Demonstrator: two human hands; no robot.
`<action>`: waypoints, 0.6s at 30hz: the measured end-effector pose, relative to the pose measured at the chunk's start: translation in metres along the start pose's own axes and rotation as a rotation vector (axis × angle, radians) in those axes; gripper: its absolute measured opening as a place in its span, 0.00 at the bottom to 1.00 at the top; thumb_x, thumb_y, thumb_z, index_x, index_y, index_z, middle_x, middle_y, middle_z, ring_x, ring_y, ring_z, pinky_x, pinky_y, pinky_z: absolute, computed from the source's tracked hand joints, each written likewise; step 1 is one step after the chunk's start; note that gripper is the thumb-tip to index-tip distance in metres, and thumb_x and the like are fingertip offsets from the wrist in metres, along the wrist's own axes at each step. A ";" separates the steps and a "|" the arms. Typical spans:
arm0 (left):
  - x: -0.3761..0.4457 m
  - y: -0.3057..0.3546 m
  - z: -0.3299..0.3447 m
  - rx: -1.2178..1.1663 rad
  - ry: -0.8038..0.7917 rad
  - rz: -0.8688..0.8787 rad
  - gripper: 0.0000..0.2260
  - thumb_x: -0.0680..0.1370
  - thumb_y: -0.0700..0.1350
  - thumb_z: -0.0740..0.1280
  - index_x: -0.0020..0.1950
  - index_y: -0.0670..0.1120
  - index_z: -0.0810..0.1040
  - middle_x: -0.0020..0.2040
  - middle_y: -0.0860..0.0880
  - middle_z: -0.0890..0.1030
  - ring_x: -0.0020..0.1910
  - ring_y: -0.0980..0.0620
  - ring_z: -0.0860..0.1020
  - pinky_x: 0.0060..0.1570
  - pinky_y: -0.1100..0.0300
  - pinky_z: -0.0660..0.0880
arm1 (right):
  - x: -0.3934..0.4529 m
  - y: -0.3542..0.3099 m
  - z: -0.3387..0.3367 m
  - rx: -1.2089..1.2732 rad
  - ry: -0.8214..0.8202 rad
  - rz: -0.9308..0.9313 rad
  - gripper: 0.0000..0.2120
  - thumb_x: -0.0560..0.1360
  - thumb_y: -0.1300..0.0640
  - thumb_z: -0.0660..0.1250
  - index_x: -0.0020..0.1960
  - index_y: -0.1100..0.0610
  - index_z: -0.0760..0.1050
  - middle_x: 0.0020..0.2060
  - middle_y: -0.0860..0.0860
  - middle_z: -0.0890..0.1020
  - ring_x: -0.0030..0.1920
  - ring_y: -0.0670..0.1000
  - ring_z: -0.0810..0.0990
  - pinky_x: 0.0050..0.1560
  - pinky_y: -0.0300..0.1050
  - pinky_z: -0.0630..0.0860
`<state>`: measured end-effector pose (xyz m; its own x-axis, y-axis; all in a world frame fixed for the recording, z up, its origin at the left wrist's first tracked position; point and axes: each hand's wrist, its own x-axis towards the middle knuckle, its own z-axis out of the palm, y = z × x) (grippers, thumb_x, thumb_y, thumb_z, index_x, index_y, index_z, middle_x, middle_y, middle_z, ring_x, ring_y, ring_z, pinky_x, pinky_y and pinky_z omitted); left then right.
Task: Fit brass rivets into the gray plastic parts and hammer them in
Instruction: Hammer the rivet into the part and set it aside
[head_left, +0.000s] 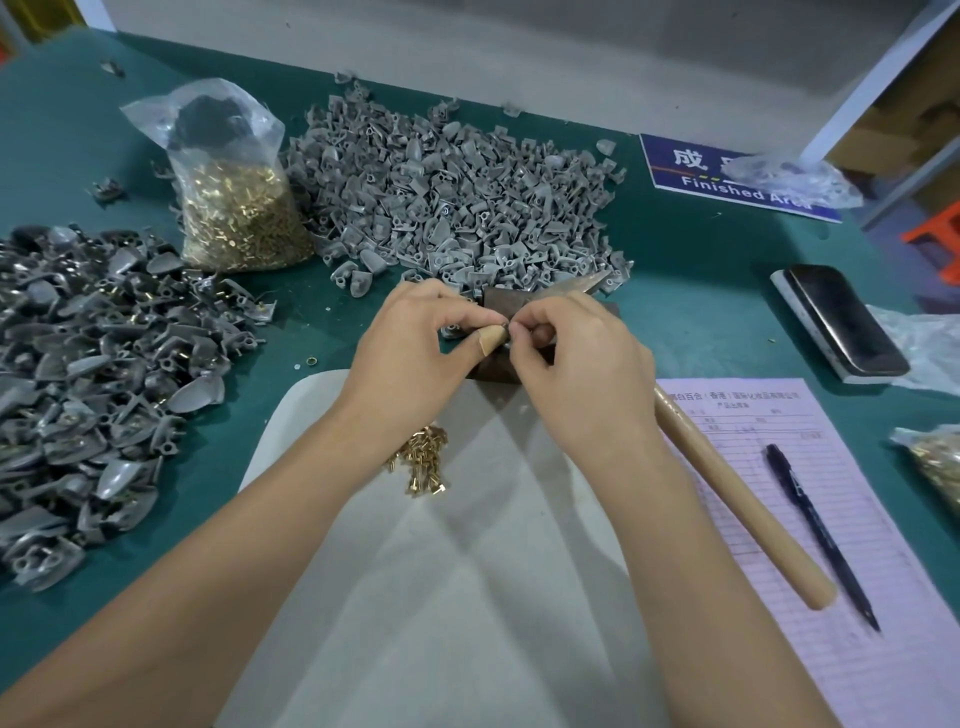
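— What sits on the table (701, 291)?
— A pile of gray plastic parts (457, 192) at the far edge; beside it, a clear bag (228, 176) of brass rivets.
— The hammer (737, 493)?
— Handle runs from the centre toward the near right corner.
— And the grip?
— Left hand (415, 353) and right hand (576, 374) pinch one small part (493, 340) mid-table; which way it points, I cannot tell.
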<state>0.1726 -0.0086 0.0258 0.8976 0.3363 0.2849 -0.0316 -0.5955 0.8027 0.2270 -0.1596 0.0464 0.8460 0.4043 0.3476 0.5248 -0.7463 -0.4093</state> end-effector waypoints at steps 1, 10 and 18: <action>0.000 0.001 0.000 0.005 -0.001 -0.003 0.06 0.77 0.49 0.74 0.53 0.57 0.87 0.46 0.55 0.78 0.54 0.53 0.73 0.52 0.55 0.71 | 0.000 0.000 0.000 -0.006 -0.002 -0.002 0.04 0.78 0.49 0.67 0.46 0.46 0.79 0.44 0.43 0.78 0.46 0.46 0.76 0.39 0.44 0.67; -0.001 0.002 0.000 0.013 0.005 -0.022 0.05 0.77 0.52 0.73 0.52 0.59 0.87 0.47 0.57 0.78 0.55 0.55 0.73 0.57 0.50 0.73 | 0.000 0.004 -0.006 -0.015 -0.023 -0.009 0.04 0.77 0.50 0.68 0.44 0.45 0.79 0.43 0.43 0.78 0.44 0.45 0.74 0.39 0.44 0.65; -0.001 0.002 0.000 0.015 0.006 -0.026 0.06 0.78 0.52 0.73 0.53 0.59 0.86 0.46 0.57 0.78 0.54 0.55 0.72 0.55 0.49 0.73 | -0.001 0.003 -0.002 -0.013 0.004 -0.035 0.04 0.78 0.50 0.67 0.46 0.46 0.80 0.45 0.43 0.79 0.44 0.45 0.74 0.38 0.44 0.65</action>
<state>0.1714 -0.0105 0.0270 0.8954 0.3560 0.2673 -0.0019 -0.5973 0.8020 0.2277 -0.1628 0.0466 0.8267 0.4284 0.3647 0.5529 -0.7386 -0.3856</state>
